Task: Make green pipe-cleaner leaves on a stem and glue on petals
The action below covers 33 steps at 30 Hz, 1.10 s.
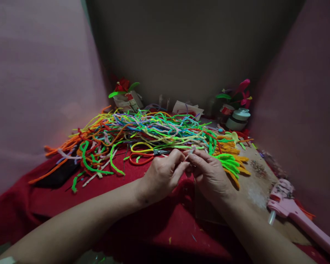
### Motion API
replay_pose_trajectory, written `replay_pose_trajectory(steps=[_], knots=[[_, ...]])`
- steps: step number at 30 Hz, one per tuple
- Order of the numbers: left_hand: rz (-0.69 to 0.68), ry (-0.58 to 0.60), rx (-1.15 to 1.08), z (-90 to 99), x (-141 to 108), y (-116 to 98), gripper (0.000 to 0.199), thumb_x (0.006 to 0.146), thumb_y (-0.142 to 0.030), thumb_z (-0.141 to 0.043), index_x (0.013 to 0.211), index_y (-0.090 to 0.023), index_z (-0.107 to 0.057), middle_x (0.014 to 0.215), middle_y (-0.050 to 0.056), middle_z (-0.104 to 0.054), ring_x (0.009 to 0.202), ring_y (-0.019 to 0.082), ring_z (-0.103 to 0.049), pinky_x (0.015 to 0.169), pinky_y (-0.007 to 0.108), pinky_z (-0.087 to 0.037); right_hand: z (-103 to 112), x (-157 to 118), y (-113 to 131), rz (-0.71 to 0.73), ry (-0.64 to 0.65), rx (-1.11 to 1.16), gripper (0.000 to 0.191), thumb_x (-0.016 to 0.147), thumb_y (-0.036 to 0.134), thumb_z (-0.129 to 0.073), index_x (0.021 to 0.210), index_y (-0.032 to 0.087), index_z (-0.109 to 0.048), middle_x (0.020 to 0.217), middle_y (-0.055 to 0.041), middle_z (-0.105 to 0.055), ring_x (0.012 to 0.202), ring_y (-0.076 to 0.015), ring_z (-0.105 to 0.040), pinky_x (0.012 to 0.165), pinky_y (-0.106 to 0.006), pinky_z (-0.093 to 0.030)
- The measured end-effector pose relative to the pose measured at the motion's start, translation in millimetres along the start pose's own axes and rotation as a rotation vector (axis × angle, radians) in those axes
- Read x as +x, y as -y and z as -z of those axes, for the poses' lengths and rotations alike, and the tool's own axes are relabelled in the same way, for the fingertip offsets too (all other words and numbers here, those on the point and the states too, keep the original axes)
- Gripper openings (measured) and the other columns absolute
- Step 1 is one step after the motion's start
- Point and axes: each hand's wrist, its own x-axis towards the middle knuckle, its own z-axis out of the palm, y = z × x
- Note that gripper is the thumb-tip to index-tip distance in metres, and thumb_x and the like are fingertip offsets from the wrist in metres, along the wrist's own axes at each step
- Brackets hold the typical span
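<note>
My left hand [163, 174] and my right hand [211, 174] meet over the front of the table, thumbs and fingers pinched together. Between the fingertips shows the tip of a small pale pipe cleaner piece [193, 149]; the rest of it is hidden by my fingers. Scissors [143, 152] with yellow and red handles lie just beyond my left hand, blades toward the fingers. To the right of my right hand is a bundle of green loops [228, 164] on top of orange loops [243, 170], all of fuzzy pipe cleaner.
A tangled heap of coloured pipe cleaners [159, 126] spreads across the red cloth [154, 220]. On the right, a pink glue gun [284, 200] rests on a brown board [253, 190]. Behind stand a pale blue-lidded jar [238, 119], a small box [134, 99] and pink flowers [244, 93].
</note>
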Motion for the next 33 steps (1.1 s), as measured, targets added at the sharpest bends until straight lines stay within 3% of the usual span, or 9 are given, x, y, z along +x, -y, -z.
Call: replay_pose_trajectory(steps=[4,8,10,13,15,18,22,27,33], knots=[[0.134,0.058,-0.147,1.3,1,-4,0.014,0.085,-0.027,-0.048,0.075,-0.019,-0.051,0.054,-0.004,-0.055,0.047,0.008,-0.051,0.048,0.018,-0.038,2,1,0,-0.085,0.014,0.01,0.014,0.065,0.025,-0.074,0.075,0.015,-0.072,0.064,-0.0001,-0.062,0.054,-0.0081,-0.052,0.051,-0.02,-0.04],[0.178,0.281,-0.225,26.1,14,12,0.018,0.082,-0.033,-0.052,0.076,-0.017,-0.055,0.055,-0.003,-0.055,0.048,0.009,-0.051,0.049,0.019,-0.038,4,3,1,-0.129,-0.061,0.043,0.018,0.062,0.026,-0.076,0.073,0.013,-0.07,0.063,-0.0005,-0.064,0.048,-0.0074,-0.052,0.043,-0.018,-0.04],[0.173,0.33,-0.053,45.2,21,32,0.02,0.083,-0.032,-0.047,0.079,-0.016,-0.059,0.061,-0.001,-0.057,0.055,0.01,-0.053,0.054,0.02,-0.04,3,4,2,-0.142,-0.082,0.052,0.021,0.063,0.029,-0.075,0.074,0.014,-0.067,0.064,-0.001,-0.066,0.041,-0.0062,-0.05,0.035,-0.016,-0.035],[0.153,0.371,0.482,64.8,24,68,0.012,0.077,-0.025,-0.051,0.081,-0.017,-0.059,0.073,0.002,-0.06,0.064,0.013,-0.053,0.057,0.022,-0.038,2,4,3,-0.178,-0.059,0.064,0.022,0.065,0.031,-0.074,0.075,0.015,-0.063,0.064,-0.0026,-0.068,0.035,-0.0068,-0.049,0.028,-0.015,-0.032],[0.119,0.378,0.749,66.9,21,87,0.014,0.078,-0.017,-0.045,0.083,-0.015,-0.058,0.079,0.007,-0.061,0.07,0.017,-0.055,0.06,0.026,-0.038,2,4,3,-0.216,-0.03,0.072,0.021,0.065,0.03,-0.073,0.074,0.015,-0.062,0.061,-0.0019,-0.067,0.034,-0.0071,-0.049,0.027,-0.015,-0.032],[0.023,0.393,0.915,61.8,15,100,0.02,0.08,-0.012,-0.038,0.086,-0.014,-0.056,0.082,0.011,-0.061,0.075,0.021,-0.055,0.067,0.031,-0.038,2,4,2,-0.276,0.002,0.058,0.019,0.065,0.027,-0.072,0.076,0.014,-0.064,0.056,0.0004,-0.063,0.033,-0.0062,-0.048,0.027,-0.015,-0.034],[-0.043,0.37,0.918,65.7,14,103,0.013,0.079,-0.015,-0.04,0.081,-0.016,-0.053,0.081,0.009,-0.061,0.075,0.02,-0.055,0.067,0.031,-0.038,5,4,3,-0.313,0.028,0.023,0.02,0.065,0.025,-0.071,0.079,0.011,-0.067,0.056,0.0009,-0.061,0.033,-0.0054,-0.047,0.027,-0.015,-0.035],[-0.017,0.319,0.772,77.7,11,96,0.005,0.078,-0.021,-0.043,0.077,-0.019,-0.048,0.077,0.004,-0.058,0.069,0.016,-0.053,0.062,0.026,-0.038,9,5,4,-0.342,0.037,-0.01,0.02,0.066,0.025,-0.07,0.08,0.011,-0.069,0.056,0.0017,-0.059,0.034,-0.0034,-0.044,0.026,-0.013,-0.032],[-0.034,0.341,0.891,57.8,2,65,0.014,0.082,-0.017,-0.037,0.084,-0.016,-0.051,0.076,0.007,-0.058,0.07,0.019,-0.055,0.063,0.029,-0.04,11,6,3,-0.334,0.015,0.0,0.017,0.067,0.023,-0.069,0.079,0.011,-0.068,0.054,0.0021,-0.058,0.033,-0.0028,-0.041,0.026,-0.012,-0.031]])
